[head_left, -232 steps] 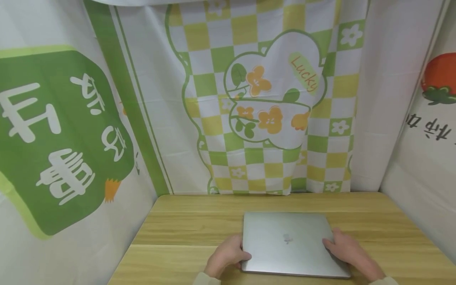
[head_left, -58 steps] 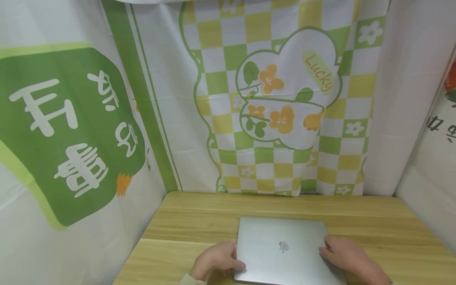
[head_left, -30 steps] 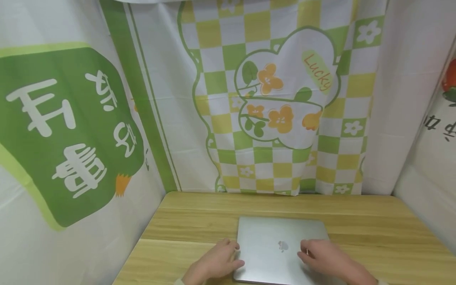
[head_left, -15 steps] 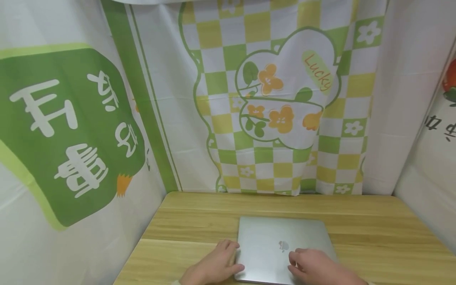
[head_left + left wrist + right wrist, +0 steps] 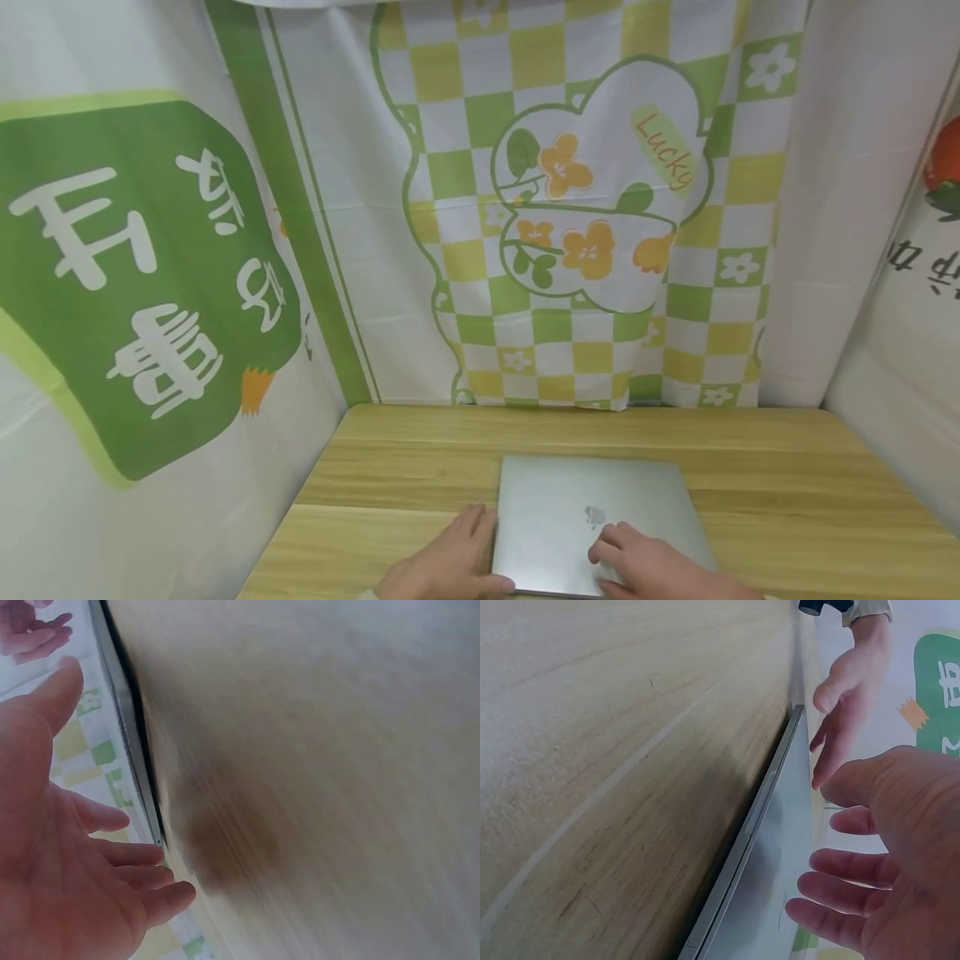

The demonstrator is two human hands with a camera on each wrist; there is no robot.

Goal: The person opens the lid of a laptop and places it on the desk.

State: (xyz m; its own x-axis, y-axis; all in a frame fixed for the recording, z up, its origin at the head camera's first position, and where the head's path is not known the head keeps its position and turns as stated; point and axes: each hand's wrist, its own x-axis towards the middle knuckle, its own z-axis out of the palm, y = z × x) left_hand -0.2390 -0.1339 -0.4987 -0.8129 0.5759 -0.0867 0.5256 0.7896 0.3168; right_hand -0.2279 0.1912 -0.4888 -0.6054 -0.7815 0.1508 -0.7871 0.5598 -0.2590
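Note:
A closed silver laptop [image 5: 555,492] with an apple logo lies flat on the wooden table. My left hand [image 5: 450,562] is at its left side, fingers extended along the edge and thumb at the front left corner. The left wrist view shows that hand [image 5: 67,877] with its fingers spread beside the laptop's thin edge [image 5: 129,727]. Over the front part of the lid hovers my right hand [image 5: 648,567], fingers loosely bent. In the right wrist view this hand [image 5: 900,855] holds nothing, and the laptop's front edge [image 5: 742,840] with its notch runs below it.
The wooden table [image 5: 390,467] extends to both sides of the laptop and behind it. A checkered cloth [image 5: 525,333] hangs at the table's back edge, with a printed white and green cloth [image 5: 247,433] on the left.
Both hands gripped the laptop's sides earlier, and it has shifted slightly toward me. My right hand has since left the right edge and moved left over the lid; the left hand's fingers have straightened.

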